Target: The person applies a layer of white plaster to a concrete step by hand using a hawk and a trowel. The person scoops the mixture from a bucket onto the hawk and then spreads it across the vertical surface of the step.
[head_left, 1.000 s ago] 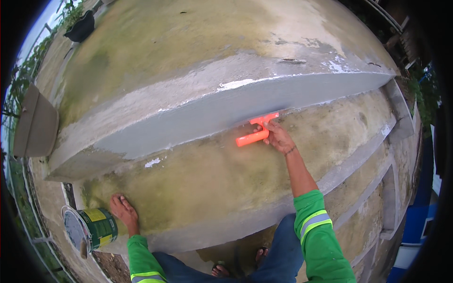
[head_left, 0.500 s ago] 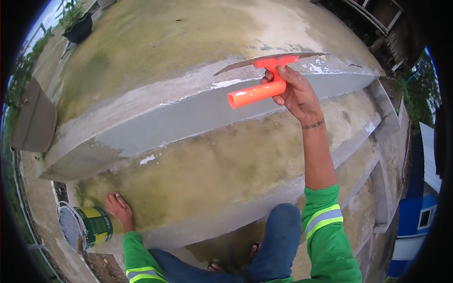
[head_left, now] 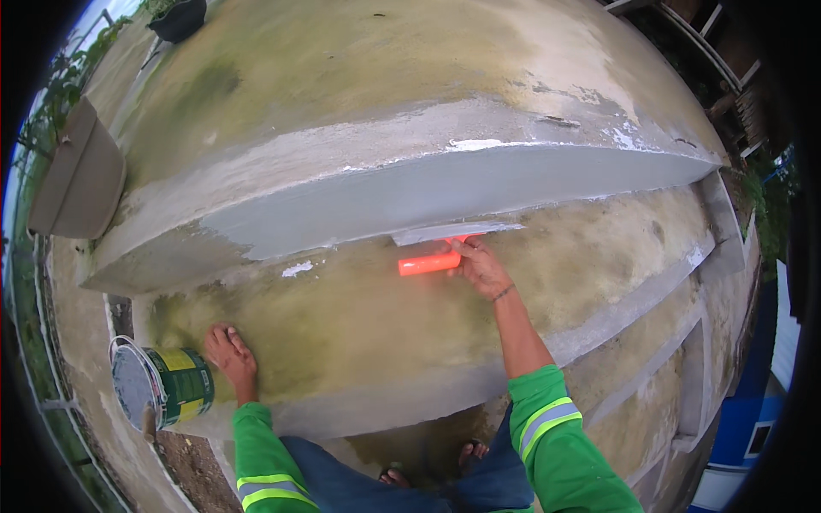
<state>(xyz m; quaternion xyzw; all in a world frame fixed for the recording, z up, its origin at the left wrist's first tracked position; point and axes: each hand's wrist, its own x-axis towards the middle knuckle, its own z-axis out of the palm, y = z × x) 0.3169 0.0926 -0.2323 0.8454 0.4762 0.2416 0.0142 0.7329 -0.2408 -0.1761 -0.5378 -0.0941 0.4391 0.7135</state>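
Note:
My right hand (head_left: 481, 269) is closed round the orange handle of a plastering trowel (head_left: 428, 264). The trowel's long metal blade lies along the bottom of a step's riser (head_left: 368, 201), where it meets the tread below. Smooth grey coating covers most of that riser; its left end is rougher and bare. My left hand (head_left: 229, 352) rests on the mossy tread (head_left: 359, 316) with its fingers stretched out, holding nothing. Just left of it stands a green and yellow bucket (head_left: 184, 385) with a wire handle and grey material inside.
A large beige planter (head_left: 81, 175) stands at the left end of the upper step, and a dark flowerpot (head_left: 180, 19) is farther back. White smears mark the riser's upper edge and the tread. More concrete steps (head_left: 637, 355) descend on the right. My feet (head_left: 473, 451) are below.
My right hand has brought the trowel down from the riser's top edge to its base and slightly left. The left hand stays on the tread. The view has shifted a little.

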